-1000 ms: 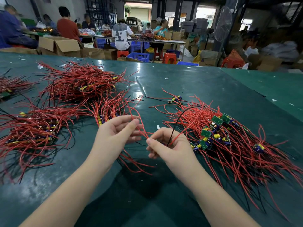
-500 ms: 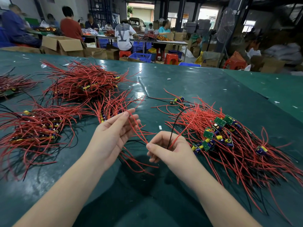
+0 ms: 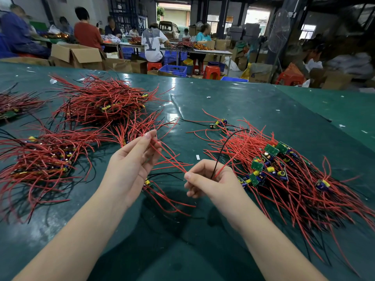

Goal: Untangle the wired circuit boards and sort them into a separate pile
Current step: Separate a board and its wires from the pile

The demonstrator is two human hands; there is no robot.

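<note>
Two bare forearms reaching in from the near edge over a dark green table (image 3: pixel 253 102). Right hand (image 3: pixel 211 179) curled closed, pinching red wires and one black wire (image 3: pixel 225 147) that arcs up and away from its knuckles. Left hand (image 3: pixel 132 165) raised just beside it, fingers nearly straight, fingertips (image 3: pixel 149 135) pinching thin red wires (image 3: pixel 168 159) stretched across the gap to the right hand. Beneath and between the hands, a small yellow-capped board (image 3: pixel 147 182) trailing more red leads on the tabletop. Right of the right hand, touching its far side, a sprawling pile of wired circuit boards (image 3: pixel 284 169), green boards and blue and yellow parts showing among red strands. Left of the left hand, a flatter heap of red wiring (image 3: pixel 40 161); beyond it, a taller mound (image 3: pixel 103 102). Past the fingertips, one stray board (image 3: pixel 218 123) lying apart. Farther off, cardboard boxes (image 3: pixel 76 54), blue crates (image 3: pixel 175 69), red stools (image 3: pixel 211 72) and seated workers (image 3: pixel 152 44) at long benches.
</note>
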